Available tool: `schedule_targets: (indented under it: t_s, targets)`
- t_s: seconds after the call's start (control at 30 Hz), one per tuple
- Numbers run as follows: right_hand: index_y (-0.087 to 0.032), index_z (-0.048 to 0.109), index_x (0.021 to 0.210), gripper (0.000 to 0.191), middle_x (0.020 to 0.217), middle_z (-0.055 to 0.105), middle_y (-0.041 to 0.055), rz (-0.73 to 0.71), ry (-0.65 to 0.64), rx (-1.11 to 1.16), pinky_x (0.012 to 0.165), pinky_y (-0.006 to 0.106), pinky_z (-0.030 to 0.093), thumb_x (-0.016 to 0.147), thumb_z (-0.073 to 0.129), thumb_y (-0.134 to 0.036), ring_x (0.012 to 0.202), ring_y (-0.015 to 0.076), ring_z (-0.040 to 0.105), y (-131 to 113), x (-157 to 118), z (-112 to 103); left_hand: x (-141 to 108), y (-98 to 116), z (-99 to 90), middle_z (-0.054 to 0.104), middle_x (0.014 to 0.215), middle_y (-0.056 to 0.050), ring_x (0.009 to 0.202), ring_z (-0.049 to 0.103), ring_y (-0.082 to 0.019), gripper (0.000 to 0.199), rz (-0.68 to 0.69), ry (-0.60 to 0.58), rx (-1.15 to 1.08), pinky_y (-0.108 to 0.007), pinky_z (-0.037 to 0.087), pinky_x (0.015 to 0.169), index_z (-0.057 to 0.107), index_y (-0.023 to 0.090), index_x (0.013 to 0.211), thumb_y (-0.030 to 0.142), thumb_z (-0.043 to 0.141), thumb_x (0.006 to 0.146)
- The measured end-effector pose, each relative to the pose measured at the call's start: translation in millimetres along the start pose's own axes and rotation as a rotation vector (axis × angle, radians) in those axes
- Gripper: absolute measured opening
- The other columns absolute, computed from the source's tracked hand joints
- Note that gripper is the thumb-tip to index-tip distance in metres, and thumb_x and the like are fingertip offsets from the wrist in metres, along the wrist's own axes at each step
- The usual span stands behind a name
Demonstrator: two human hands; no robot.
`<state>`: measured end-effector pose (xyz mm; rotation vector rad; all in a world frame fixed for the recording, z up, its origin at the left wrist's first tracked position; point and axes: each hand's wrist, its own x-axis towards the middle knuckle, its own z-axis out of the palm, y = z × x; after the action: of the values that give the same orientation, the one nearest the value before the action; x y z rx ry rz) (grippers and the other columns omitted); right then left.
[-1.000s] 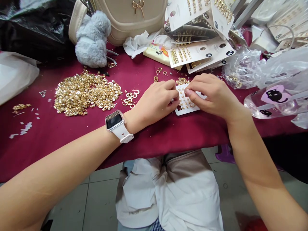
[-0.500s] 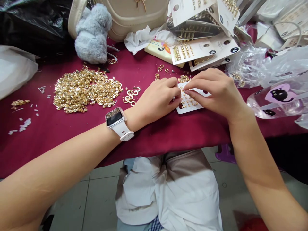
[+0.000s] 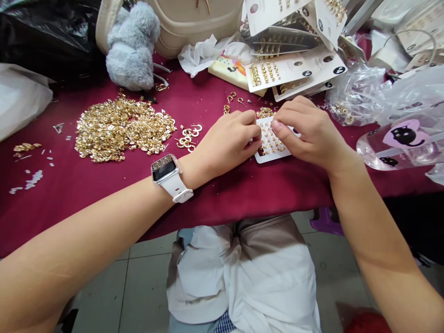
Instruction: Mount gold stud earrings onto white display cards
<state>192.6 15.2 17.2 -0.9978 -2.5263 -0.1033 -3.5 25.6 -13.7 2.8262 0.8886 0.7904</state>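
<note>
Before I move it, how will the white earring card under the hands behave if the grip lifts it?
The white earring card looks thin and light, so probably flexes slightly. Small gold earrings dotted across it may shake loose if tilted. Pushed on the maroon tablecloth, it would likely slide, not tip.

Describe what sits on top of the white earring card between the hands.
Rows of small gold earrings sit on the white card; the left hand and right hand cover part of it, so what lies beneath them cannot be seen.
</note>
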Motion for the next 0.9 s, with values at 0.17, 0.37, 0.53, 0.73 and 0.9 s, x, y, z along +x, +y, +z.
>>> schedule_targets:
  t_s: [0.17,0.37,0.53,0.73,0.9]
  targets:
    - [-0.021,0.053,0.069,0.028,0.072,0.053,0.0024,0.010,-0.069,0.036,0.078,0.037,0.046,0.092,0.038,-0.028,0.077,0.0177,0.052,3,1,5,0,1,0.6,0.059,0.085,-0.006,0.076,0.055,-0.017,0.023,-0.007,0.003,0.016,-0.032,0.043,0.070,0.064,0.015,0.083,0.025,0.046,0.093]
    - [-0.022,0.060,0.078,0.024,0.082,0.062,0.0037,0.098,0.006,0.063,0.082,0.039,0.047,0.093,0.043,-0.033,0.084,0.0200,0.057,5,-1,1,0,1,0.3,0.059,0.084,-0.006,0.076,0.055,-0.017,0.021,-0.007,0.004,0.016,-0.032,0.043,0.070,0.064,0.015,0.083,0.024,0.049,0.092]
    - [-0.022,0.062,0.083,0.017,0.086,0.066,0.0034,0.098,0.174,0.134,0.078,0.035,0.048,0.090,0.056,-0.035,0.083,0.0182,0.061,1,-4,-9,1,2,-0.6,0.059,0.083,-0.006,0.075,0.054,-0.016,0.020,-0.021,-0.005,0.016,-0.031,0.043,0.069,0.064,0.014,0.080,0.024,0.051,0.091]
    - [-0.020,0.063,0.082,0.019,0.094,0.059,0.0106,0.285,0.354,-0.107,0.085,0.042,0.048,0.092,0.048,-0.026,0.097,0.0240,0.059,-5,-17,-21,1,2,-1.2,0.059,0.083,-0.006,0.075,0.054,-0.016,0.023,-0.019,-0.004,0.020,-0.030,0.043,0.070,0.064,0.014,0.078,0.025,0.050,0.093]
    - [-0.026,0.061,0.111,0.027,0.121,0.056,0.0104,0.226,0.053,-0.194,0.099,0.054,0.040,0.084,0.060,-0.025,0.117,0.0315,0.050,-24,-32,-26,0,1,-1.5,0.059,0.084,-0.006,0.077,0.054,-0.016,0.024,-0.005,-0.001,0.029,-0.031,0.042,0.071,0.065,0.014,0.080,0.027,0.049,0.093]
